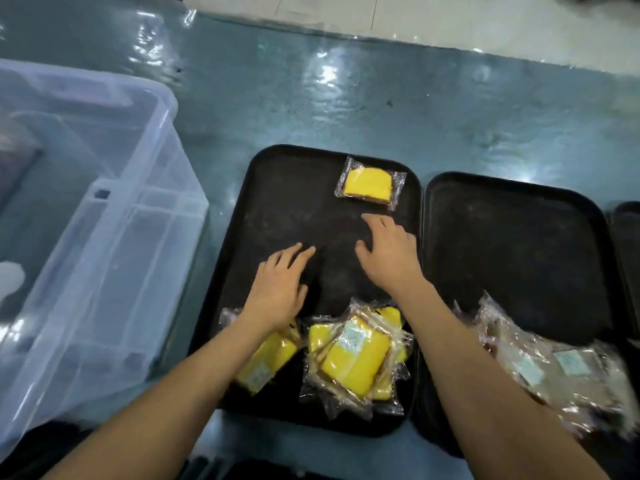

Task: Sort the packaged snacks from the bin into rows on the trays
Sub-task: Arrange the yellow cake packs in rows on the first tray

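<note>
on the left black tray (277, 188), a single yellow cake slice in clear wrap (369, 183) lies at the far right corner, just beyond the fingers (372, 220) of the right hand (389, 251), which like the left hand (280, 285) is spread flat, holding nothing, over bare tray.

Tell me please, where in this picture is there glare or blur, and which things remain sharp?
In the head view, glare streaks the glossy floor; the pale packets on the right tray are smeared by blur; the clear bin looks soft and bowed; the lone yellow cake packet is fairly sharp.
</note>
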The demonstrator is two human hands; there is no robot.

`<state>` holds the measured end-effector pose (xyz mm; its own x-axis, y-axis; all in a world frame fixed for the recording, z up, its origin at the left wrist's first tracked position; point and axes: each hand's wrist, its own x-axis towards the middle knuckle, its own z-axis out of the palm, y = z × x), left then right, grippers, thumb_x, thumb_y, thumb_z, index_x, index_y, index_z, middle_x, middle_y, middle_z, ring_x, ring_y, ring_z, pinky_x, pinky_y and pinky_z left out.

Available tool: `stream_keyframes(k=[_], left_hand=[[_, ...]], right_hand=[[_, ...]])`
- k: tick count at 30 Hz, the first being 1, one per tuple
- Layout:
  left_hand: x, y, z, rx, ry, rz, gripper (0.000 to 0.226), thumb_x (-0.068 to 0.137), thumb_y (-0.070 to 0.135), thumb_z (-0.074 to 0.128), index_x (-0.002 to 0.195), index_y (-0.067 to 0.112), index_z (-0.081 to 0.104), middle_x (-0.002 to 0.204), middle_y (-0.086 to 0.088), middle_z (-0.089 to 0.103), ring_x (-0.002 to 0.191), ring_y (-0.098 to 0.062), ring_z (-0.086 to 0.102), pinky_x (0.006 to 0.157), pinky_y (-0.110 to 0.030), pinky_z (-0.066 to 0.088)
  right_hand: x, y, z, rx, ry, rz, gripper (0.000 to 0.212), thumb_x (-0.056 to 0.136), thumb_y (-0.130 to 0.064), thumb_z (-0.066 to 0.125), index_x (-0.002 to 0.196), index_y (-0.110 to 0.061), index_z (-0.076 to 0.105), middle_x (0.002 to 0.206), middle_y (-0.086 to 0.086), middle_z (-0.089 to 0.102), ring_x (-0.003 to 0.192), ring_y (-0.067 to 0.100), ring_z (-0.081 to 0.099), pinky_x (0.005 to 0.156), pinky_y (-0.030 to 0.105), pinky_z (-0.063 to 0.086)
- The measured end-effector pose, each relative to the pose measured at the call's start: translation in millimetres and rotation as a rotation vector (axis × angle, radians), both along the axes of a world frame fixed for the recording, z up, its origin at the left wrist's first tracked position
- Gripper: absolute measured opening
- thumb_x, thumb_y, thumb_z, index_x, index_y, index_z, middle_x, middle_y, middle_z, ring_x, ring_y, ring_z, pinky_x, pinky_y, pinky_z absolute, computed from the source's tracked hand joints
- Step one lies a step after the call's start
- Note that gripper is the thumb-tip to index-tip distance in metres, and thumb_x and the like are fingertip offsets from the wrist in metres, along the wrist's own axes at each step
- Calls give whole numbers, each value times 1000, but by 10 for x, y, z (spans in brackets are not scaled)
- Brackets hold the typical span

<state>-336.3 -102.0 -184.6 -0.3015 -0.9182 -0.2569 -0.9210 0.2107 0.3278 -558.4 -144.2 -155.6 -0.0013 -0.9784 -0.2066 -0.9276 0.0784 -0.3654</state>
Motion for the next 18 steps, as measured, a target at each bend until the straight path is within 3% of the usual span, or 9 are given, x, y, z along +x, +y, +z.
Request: stream_keyframes(k=[3, 5, 9, 12, 16, 18], left_hand=[[366, 817, 102, -98, 83, 46, 61, 86, 17, 61, 145, 23, 47, 152, -3, 42, 135, -30, 44, 109, -47, 39], [567, 1281, 142, -155, 99, 33, 54, 82, 17, 52, 136, 21, 55, 145, -4, 47, 129, -31, 48, 105, -47, 42], [940, 1820, 100, -172, 10, -74, 57, 77, 23, 50, 132, 20, 63, 143, -5, 54, 125, -33, 56, 105, -41, 36], [1086, 1927, 85, -30, -62, -100, 73, 76, 29, 58, 149, 26, 48, 162, 0, 33, 142, -30, 41, 113, -42, 28], [1049, 1861, 72, 51, 5, -83, 85, 85, 28, 50, 159, 39, 9, 166, 14, -14, 155, -20, 1, 123, -37, 14], [1018, 1823, 90, 17, 162, -36, 83, 83, 14, 55, 157, 35, 25, 167, 12, -3, 154, -21, 8, 123, -36, 18]], right_hand=[[355, 542, 90, -70, -39, 47, 49, 97, -34, 55, 145, -25, 48, 143, -1, 52, 127, 26, 51, 109, 45, 34], [621, 919, 122, -98, -71, 105, 44, 97, -31, 56, 140, -25, 52, 137, -4, 55, 122, 24, 53, 108, 43, 35], [1058, 1544, 57, -163, -46, 259, 39, 91, -25, 54, 129, -25, 60, 122, -5, 60, 112, 23, 54, 102, 40, 39], [1238, 1819, -77, -88, 53, 379, 47, 89, -21, 53, 136, -24, 55, 129, -2, 56, 117, 26, 51, 108, 43, 36], [1327, 1889, -186, 16, 230, 403, 81, 88, -28, 63, 157, -20, 22, 149, 4, 38, 136, 31, 39, 122, 51, 18], [1394, 1881, -209, 58, 323, 416, 100, 86, -46, 69, 160, -16, 8, 152, 11, 32, 142, 33, 31, 123, 56, 10]])
